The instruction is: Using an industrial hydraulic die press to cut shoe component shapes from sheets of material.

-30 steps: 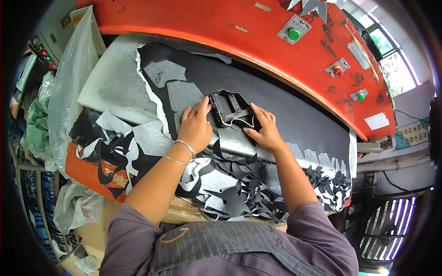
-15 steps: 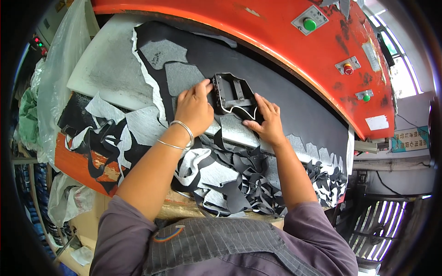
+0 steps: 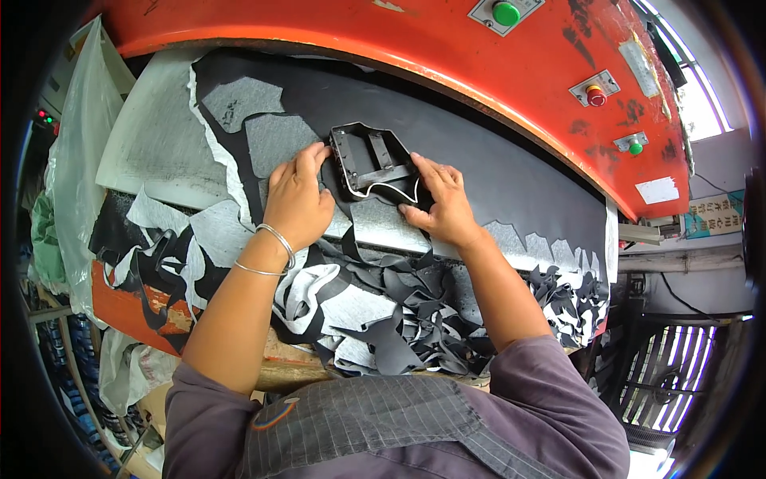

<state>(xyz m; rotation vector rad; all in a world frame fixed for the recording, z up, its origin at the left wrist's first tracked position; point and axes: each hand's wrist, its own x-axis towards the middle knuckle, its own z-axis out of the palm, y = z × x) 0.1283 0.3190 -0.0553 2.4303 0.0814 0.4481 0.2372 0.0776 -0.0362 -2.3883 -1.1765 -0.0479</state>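
A dark metal cutting die [image 3: 381, 172], an angular open frame with crossbars inside, sits on a black sheet of leather-like material [image 3: 511, 172]. My left hand [image 3: 299, 199], with two thin bangles at its wrist, has its fingertips against the die's left side. Against the right side rest the fingers of my right hand [image 3: 444, 199], its thumb near the front corner. Between them the two hands hold the die. Angular cut-outs left of it expose a grey surface [image 3: 279, 144] through the sheet. The sheet's left edge curls up, pale underneath.
Black and white offcuts [image 3: 399, 319] are heaped along the front edge. More scraps [image 3: 171, 231] lie at the left. An orange machine beam [image 3: 447, 48] with green and red buttons [image 3: 595, 95] spans the back. Clear plastic sheeting [image 3: 84, 176] hangs at the far left.
The view has shifted, so hands, die and sheet appear farther left. On the sheet, the die stays at nearly the same spot, with both hands still at its sides.
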